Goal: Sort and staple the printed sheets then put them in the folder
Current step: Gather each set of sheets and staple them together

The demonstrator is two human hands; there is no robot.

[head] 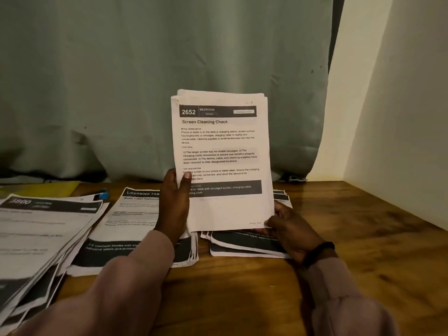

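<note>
I hold a stack of printed sheets (221, 146) upright above the wooden table (339, 238); its top page reads "2652 Bedroom, Screen Cleaning Check". My left hand (174, 202) grips the stack's lower left edge, thumb across the front. My right hand (288, 226) pinches the lower right corner. Under the held stack lies a pile of sheets (244, 246). A second pile (126, 229) headed "Dressing Table" lies to its left. A third, fanned pile (41, 234) lies at the far left. A yellow folder (48, 189) shows behind the left pile.
A blue and black object (103, 195), partly hidden by paper, lies near the folder. A grey-green curtain (145, 81) hangs behind the table. A pale wall (400, 117) bounds the table on the right. Bare wood shows at the right and front.
</note>
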